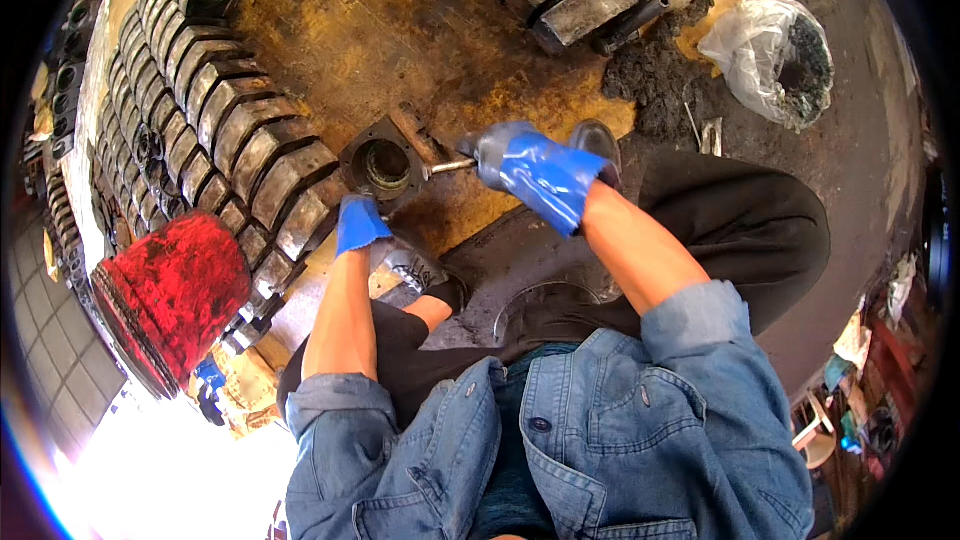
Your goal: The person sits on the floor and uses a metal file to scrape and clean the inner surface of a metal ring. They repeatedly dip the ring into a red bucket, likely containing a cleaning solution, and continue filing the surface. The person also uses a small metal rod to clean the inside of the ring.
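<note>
My right hand (500, 155), in a blue-and-grey rubber glove, is closed around a shiny metal rod (450, 168). The rod's free end points left, beside a rusty brown bar (415, 135); whether the two are joined I cannot tell. Just left of them sits a greasy square metal block with a round bore (385, 165), its opening facing up. Against the near left side of this block is my left hand (360, 220), also in a blue glove. Its cuff shows, but its fingers are hidden or too dark to make out.
Rows of stacked metal blocks (250, 130) rise on the left, with more blocks (585, 10) at the far side. A red bucket (180, 290) lies tilted at the left. Dark sludge (665, 85) and a plastic-lined container (770, 60) are at the far right. My shoe (415, 265) is near the block.
</note>
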`<state>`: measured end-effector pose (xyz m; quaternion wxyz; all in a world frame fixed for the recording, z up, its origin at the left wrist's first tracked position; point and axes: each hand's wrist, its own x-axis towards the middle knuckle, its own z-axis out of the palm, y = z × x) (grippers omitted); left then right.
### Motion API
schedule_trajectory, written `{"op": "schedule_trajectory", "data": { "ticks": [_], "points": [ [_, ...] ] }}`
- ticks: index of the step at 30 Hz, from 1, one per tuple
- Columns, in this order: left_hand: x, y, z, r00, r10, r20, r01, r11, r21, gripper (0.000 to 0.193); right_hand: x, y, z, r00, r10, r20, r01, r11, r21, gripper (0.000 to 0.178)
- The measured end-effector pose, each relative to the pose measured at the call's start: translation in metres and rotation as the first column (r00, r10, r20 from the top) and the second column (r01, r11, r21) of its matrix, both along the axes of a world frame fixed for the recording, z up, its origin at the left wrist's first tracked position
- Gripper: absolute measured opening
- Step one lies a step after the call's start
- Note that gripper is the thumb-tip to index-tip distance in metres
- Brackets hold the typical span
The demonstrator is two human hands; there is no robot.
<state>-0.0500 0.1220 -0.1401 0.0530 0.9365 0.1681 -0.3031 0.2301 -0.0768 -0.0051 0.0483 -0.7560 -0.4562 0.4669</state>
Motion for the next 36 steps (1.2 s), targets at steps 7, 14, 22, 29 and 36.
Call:
{"op": "schedule_trajectory", "data": {
  "ticks": [7, 14, 22, 29, 36],
  "points": [
    [-0.020, 0.001, -0.030, 0.997, -0.039, 0.072, 0.040, 0.999, -0.012, 0.029, -0.033, -0.006, 0.000, 0.988, -0.148, -0.044, 0.146, 0.988, -0.047, 0.029],
    [-0.015, -0.001, -0.017, 0.995, 0.053, 0.083, -0.055, 0.998, 0.014, 0.029, -0.051, -0.022, -0.034, 0.935, -0.353, -0.020, 0.344, 0.896, 0.280, 0.034],
    [-0.018, 0.000, -0.013, 0.999, 0.049, 0.016, -0.049, 0.999, 0.000, 0.029, 0.006, 0.012, 0.018, 0.999, -0.024, -0.044, 0.022, 0.999, -0.041, 0.021],
    [-0.001, -0.007, -0.011, 0.979, 0.169, 0.114, -0.164, 0.985, -0.049, 0.032, 0.056, 0.086, -0.007, 0.987, -0.002, -0.160, -0.035, 0.973, -0.228, 0.016],
    [-0.005, -0.001, -0.023, 0.997, 0.047, 0.054, -0.048, 0.999, 0.017, 0.031, 0.065, 0.112, -0.027, 0.934, 0.234, -0.270, -0.253, 0.967, -0.038, 0.017]
  ]
}}
